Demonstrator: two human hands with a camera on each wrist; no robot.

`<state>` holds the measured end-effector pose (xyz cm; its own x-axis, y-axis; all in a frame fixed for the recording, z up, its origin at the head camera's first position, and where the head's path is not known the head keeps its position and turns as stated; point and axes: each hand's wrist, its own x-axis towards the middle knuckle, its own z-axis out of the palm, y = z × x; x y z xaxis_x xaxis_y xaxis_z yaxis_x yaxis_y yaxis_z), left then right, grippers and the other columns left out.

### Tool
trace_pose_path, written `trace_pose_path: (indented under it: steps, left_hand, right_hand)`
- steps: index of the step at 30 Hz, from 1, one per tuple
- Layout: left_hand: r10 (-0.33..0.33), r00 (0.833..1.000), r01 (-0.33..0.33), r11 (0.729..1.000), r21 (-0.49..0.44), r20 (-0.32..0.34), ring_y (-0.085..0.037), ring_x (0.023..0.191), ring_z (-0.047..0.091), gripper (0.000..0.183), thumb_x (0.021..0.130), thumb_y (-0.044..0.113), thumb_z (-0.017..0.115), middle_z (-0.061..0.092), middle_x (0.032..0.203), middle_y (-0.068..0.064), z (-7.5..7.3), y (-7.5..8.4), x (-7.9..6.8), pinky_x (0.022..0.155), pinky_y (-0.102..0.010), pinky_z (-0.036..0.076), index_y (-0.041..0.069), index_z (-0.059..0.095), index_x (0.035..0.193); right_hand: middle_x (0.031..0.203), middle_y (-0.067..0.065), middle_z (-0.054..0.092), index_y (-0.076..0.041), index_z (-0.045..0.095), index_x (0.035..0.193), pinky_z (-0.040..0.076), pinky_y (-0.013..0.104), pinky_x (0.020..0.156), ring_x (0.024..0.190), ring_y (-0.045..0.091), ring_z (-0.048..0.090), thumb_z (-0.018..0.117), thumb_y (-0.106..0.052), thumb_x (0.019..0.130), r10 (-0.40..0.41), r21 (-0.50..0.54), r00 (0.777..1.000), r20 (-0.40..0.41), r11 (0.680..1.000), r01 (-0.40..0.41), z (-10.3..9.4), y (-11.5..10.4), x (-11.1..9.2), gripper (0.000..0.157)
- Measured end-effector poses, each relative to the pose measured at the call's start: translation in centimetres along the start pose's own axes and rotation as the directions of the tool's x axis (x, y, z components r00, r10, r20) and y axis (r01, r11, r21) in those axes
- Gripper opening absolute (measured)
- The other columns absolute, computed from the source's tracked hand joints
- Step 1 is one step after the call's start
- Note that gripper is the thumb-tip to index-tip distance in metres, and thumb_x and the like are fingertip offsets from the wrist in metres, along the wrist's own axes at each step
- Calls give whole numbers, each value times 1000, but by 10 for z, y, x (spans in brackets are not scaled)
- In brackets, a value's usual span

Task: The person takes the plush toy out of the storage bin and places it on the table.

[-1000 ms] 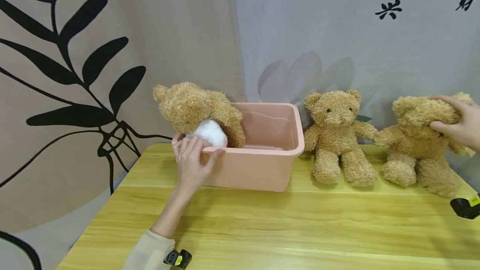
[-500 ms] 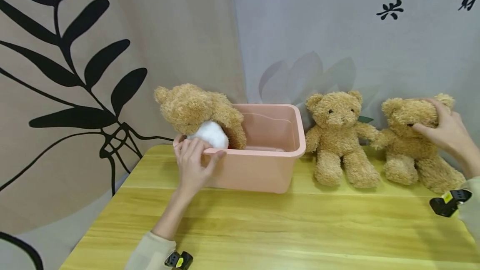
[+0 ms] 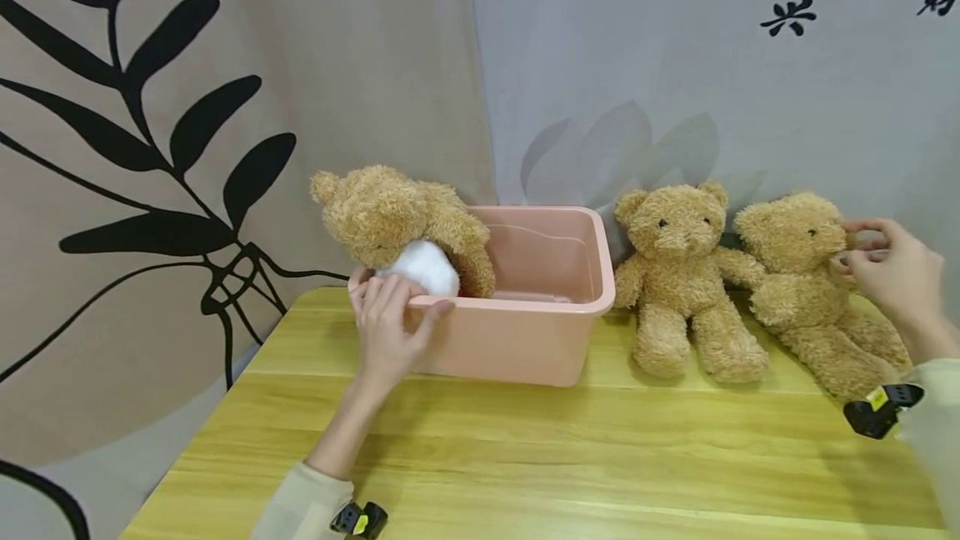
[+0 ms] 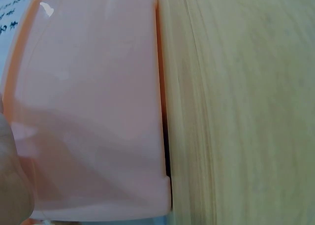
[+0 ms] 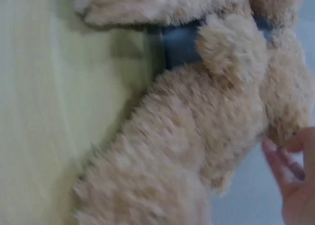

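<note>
A pink plastic bin stands on the table; my left hand grips its front rim near the left corner, thumb outside. Inside the bin a tan teddy bear leans over the left end, with a white fluffy round thing against it. At the far right, another teddy bear sits turned to face right. My right hand is beside its muzzle, fingers loosely bent and fingertips at the fur. In the right wrist view the fingers meet the edge of that bear's head.
Between the bin and the turned bear sits a further teddy bear, facing forward. A printed cloth backdrop hangs behind the wooden table. The table's left edge slants beside the left arm.
The right-hand bear has shifted left and turned from facing forward to facing right. My right hand has gone from over its head to beside its muzzle. The left hand stays on the bin.
</note>
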<state>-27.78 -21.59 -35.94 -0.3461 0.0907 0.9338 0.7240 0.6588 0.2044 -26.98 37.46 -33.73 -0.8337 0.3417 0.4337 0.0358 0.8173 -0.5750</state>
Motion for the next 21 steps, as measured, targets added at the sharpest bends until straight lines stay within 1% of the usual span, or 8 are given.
trace_pose_path:
  steps: [2, 3, 5, 9, 12, 15, 17, 21]
  left_hand:
    - [0, 1000, 0, 1000, 1, 2, -26, 77, 45, 61, 94, 68, 53, 52, 71, -1, 0, 1, 0, 107, -63, 19, 11, 52, 74]
    - [-1, 1000, 1, 1000, 1, 3, -26, 77, 45, 61, 94, 69, 53, 52, 71, -1, 0, 1, 0, 107, -64, 19, 11, 52, 74]
    - [-1, 1000, 1, 1000, 1, 2, -26, 77, 45, 61, 94, 69, 53, 52, 72, -1, 0, 1, 0, 108, -63, 18, 11, 53, 74]
    - [-5, 1000, 5, 1000, -2, -3, -26, 77, 45, 60, 94, 68, 54, 52, 72, -2, -1, 1, 0, 108, -62, 18, 11, 53, 74]
    - [-6, 1000, 6, 1000, -2, -1, -26, 77, 45, 61, 93, 68, 54, 52, 72, -2, -1, 1, 0, 108, -62, 18, 11, 53, 74]
    - [-4, 1000, 4, 1000, 0, 1, -27, 77, 46, 62, 93, 69, 53, 53, 72, -2, -1, 2, 0, 108, -62, 18, 10, 53, 74]
    - [-4, 1000, 4, 1000, 1, -1, -27, 78, 46, 62, 94, 69, 52, 53, 72, -2, -1, 1, 0, 109, -62, 18, 10, 53, 74]
    - [-3, 1000, 3, 1000, 3, -2, -27, 77, 46, 63, 94, 70, 52, 53, 72, -2, 0, 1, 0, 108, -63, 18, 10, 53, 74]
  right_hand:
    - [116, 36, 49, 6, 36, 148, 53, 56, 71, 90, 40, 66, 46, -10, 100, -1, 0, 1000, 11, 1000, 1, 5, 2, -2, 52]
    - [121, 38, 47, 4, 32, 151, 52, 57, 72, 95, 41, 65, 49, -13, 100, 3, -1, 1000, 20, 1000, -3, 7, 3, -3, 56]
    - [134, 41, 40, 2, 26, 155, 43, 70, 83, 113, 60, 49, 52, -18, 101, -5, 6, 999, 41, 1000, 5, 10, 2, -4, 63]
    - [143, 42, 34, 1, 27, 156, 41, 72, 87, 115, 62, 48, 55, -24, 102, -34, -2, 998, 46, 999, 34, 11, 1, -3, 66]
    - [132, 40, 45, 5, 38, 149, 39, 69, 93, 109, 60, 53, 61, -23, 100, -63, -30, 998, 6, 998, 63, 10, 0, -1, 60]
    - [114, 39, 56, 8, 51, 134, 36, 67, 98, 95, 55, 60, 68, -19, 94, -114, -78, 993, -39, 991, 110, 8, -3, 2, 51]
    - [109, 38, 58, 11, 53, 125, 32, 66, 102, 89, 54, 61, 71, -15, 91, -143, -103, 989, -48, 985, 138, 6, -4, 4, 47]
    - [102, 39, 55, 14, 50, 122, 20, 66, 109, 101, 56, 49, 70, -11, 89, -113, -92, 991, -73, 990, 106, 2, -6, 4, 45]
